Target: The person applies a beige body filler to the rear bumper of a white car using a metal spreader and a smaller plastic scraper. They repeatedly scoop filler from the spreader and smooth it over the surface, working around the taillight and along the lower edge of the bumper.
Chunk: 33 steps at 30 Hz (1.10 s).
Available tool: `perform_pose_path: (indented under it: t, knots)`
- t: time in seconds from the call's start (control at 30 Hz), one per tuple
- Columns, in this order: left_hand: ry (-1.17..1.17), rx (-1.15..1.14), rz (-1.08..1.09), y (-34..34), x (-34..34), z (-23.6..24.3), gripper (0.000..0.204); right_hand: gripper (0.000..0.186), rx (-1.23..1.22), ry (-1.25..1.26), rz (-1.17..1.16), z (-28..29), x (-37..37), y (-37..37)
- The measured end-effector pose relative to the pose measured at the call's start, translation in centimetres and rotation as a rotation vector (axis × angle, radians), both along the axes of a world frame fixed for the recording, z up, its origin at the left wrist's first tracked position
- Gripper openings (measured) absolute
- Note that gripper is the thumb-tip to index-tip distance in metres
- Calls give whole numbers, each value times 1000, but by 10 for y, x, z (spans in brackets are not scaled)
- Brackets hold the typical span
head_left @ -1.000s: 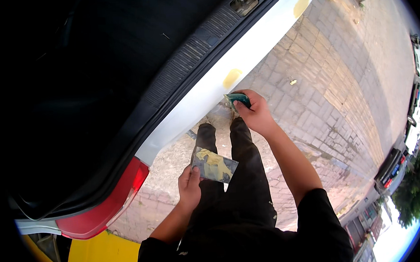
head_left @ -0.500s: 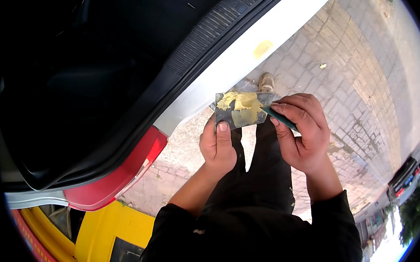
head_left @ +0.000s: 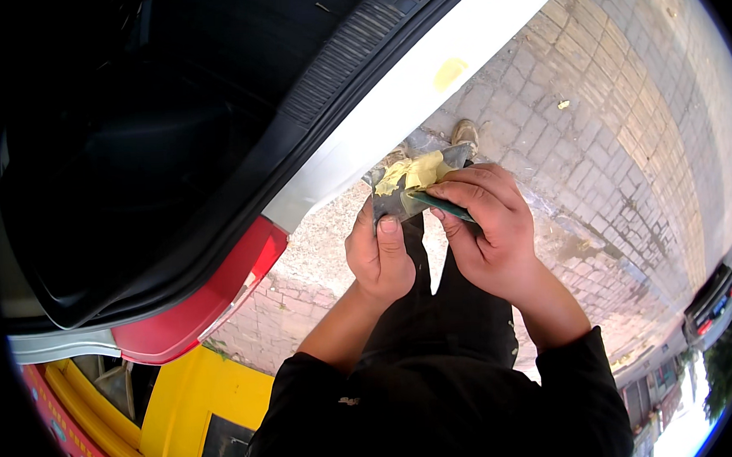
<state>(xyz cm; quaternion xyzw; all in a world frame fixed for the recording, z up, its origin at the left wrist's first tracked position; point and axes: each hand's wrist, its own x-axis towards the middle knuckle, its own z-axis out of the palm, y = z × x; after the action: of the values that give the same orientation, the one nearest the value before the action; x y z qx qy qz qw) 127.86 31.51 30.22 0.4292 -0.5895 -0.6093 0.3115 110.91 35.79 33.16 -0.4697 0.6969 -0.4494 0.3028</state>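
My left hand [head_left: 380,253] is closed on the lower left edge of a flat dark mixing plate [head_left: 388,204], thumb on its face. A thick smear of yellow filler paste [head_left: 413,172] lies across the plate. Between the fingertips and thumb of my right hand [head_left: 490,226] is a thin dark green spreader [head_left: 447,205]. Its edge rests against the plate's face, below the thick paste. My right fingers hide the plate's right part.
A white car bumper [head_left: 393,119] with a yellowish patch [head_left: 450,73] runs beside the open dark trunk [head_left: 171,139]. A red tail light [head_left: 200,295] and a yellow vehicle [head_left: 225,385] are at left. Brick paving [head_left: 576,135] lies at right, with a parked car [head_left: 711,300] farther off.
My right hand has moved left with the spreader, drawing it across the plate from the right side toward the middle. The plate has tilted, and the paste is more bunched along its upper part.
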Motion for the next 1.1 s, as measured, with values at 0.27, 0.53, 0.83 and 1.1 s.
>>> perform_pose_path:
  t: [0.27, 0.53, 0.83, 1.1]
  knots:
    - [-33, 28, 24, -6, -1, 6, 40, 27, -19, 89, -69, 9, 1, 5]
    - [-101, -52, -31, 1, -6, 10, 38, 15, 55, -117, -232, 22, 19, -4]
    - [-98, -158, -59, 6, 4, -3, 37, 21, 257, -673, -328, 29, 19, -7]
    - [-229, -319, -175, 3, 9, -3, 33, 23, 262, -770, -367, 28, 17, -7]
